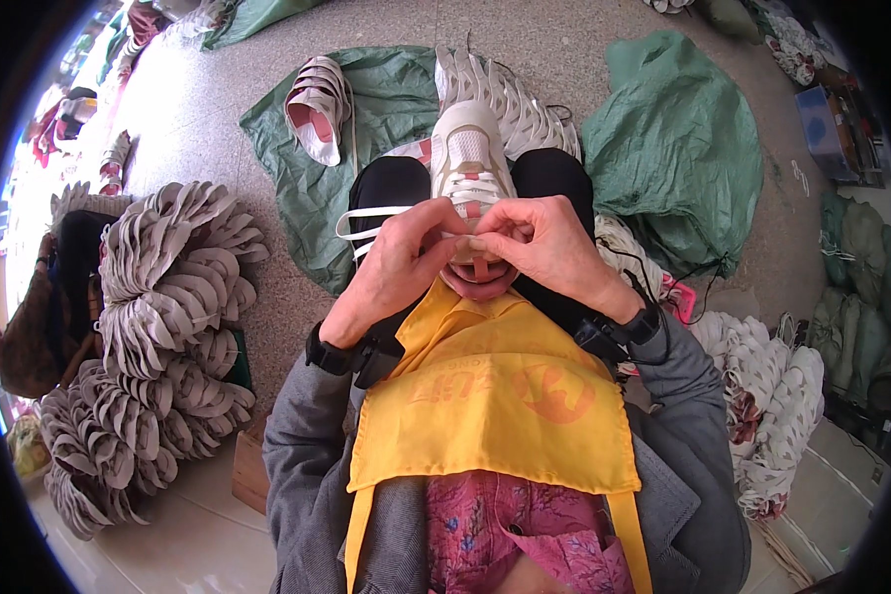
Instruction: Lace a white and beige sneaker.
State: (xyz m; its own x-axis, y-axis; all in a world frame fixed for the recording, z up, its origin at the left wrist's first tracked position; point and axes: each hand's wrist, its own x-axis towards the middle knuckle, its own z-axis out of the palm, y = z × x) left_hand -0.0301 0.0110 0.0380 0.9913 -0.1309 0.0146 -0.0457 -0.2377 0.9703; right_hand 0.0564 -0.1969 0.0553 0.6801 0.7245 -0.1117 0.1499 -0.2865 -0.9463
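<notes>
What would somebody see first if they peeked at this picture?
Probably the white sneaker on the person's lap in the middle, with both hands, left and right, pinching its white lace. Next, the bright yellow apron just below the hands. Then the big stacks of grey insoles on the floor at the left.

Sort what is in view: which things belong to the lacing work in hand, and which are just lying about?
In hand:
- white and pink shoe on the lap
- white lace, pinched by the left hand
- right hand at the shoe's tongue

Lying about:
- another shoe on the green sack
- grey insole stacks
- bundled green bag
- yellow apron
</notes>
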